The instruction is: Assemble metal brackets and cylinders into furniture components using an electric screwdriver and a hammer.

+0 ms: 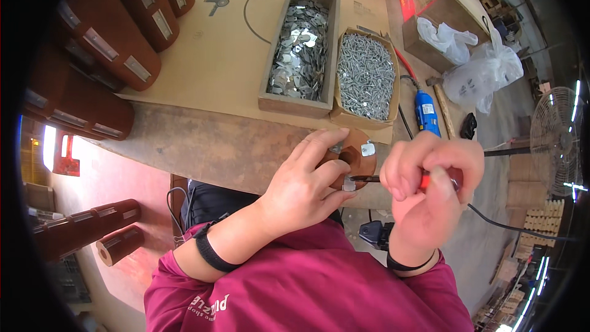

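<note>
My left hand is wrapped round the end of a reddish-brown cylindrical piece with a round hole in its middle. Small shiny metal tabs sit on the end face of this piece, one of them close to my left fingertips. In my right hand is a screwdriver with a red handle, mostly covered by my fingers. Its dark shaft points left at the tab near my left fingers; whether the tip touches a screw is hidden.
A wooden tray of flat metal tabs and a cardboard box of screws stand beyond my hands. Right of them lie a blue power tool and plastic bags. Brown cylinders are stacked at the left; a fan stands far right.
</note>
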{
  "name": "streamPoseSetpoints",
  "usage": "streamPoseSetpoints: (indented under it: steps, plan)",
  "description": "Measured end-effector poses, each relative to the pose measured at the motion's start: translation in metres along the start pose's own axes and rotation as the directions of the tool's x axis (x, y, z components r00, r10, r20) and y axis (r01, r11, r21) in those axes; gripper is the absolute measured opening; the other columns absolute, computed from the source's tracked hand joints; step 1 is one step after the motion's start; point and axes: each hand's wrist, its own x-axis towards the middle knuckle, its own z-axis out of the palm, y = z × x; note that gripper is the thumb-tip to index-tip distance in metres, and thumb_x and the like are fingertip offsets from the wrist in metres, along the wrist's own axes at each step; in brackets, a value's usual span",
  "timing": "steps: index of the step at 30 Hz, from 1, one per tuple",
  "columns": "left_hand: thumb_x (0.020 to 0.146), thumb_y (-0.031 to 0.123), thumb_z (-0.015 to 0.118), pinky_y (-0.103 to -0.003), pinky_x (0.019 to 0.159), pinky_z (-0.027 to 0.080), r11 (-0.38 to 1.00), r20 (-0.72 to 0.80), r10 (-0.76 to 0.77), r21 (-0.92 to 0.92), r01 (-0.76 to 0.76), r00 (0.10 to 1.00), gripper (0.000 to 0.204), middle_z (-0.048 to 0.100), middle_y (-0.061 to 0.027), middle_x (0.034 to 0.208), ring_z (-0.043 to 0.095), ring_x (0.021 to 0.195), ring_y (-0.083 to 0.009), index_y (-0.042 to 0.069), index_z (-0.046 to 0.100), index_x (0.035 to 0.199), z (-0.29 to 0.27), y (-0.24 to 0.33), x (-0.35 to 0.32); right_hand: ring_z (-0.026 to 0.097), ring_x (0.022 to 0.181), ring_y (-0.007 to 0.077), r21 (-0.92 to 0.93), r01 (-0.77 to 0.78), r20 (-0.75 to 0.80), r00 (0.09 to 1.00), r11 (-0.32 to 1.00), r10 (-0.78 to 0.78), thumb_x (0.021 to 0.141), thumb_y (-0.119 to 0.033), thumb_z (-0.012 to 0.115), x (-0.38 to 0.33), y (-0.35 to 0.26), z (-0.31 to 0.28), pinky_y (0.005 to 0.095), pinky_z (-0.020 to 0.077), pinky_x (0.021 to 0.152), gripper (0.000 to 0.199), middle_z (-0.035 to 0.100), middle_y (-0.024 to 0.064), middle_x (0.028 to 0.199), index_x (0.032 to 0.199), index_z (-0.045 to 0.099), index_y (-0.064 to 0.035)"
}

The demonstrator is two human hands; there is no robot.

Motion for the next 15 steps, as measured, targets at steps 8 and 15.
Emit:
streamPoseSetpoints:
  steps: [8,15]
  plan:
    - [0.055,0.01,0.077,-0.034,0.071,0.048,0.998,-0.013,0.04,0.055,-0.039,0.999,0.036,0.045,-0.0195,0.12,0.056,0.084,-0.0277,0.002,0.061,0.087,0.0,-0.003,0.002,0.032,0.039,0.0107,0.34,-0.042,0.197,0.98,0.94,-0.027,0.089,-0.013,0.037,0.011,0.007,-0.012,0.0254,0.0256,0.037,0.023,0.04,0.0077,0.05,0.069,0.039,-0.0005]
    - [0.054,0.007,0.074,-0.042,0.087,0.043,0.999,0.019,-0.037,-0.037,0.038,0.999,0.035,0.044,-0.0203,0.119,0.047,0.106,-0.041,0.0,0.057,0.083,0.0,-0.002,0.0,0.035,0.042,0.0094,0.236,-0.068,-0.163,0.981,0.969,0.108,0.082,-0.005,0.04,0.003,0.004,0.009,0.0244,0.0287,0.039,0.013,0.047,0.0088,0.056,0.073,0.044,0.0016]
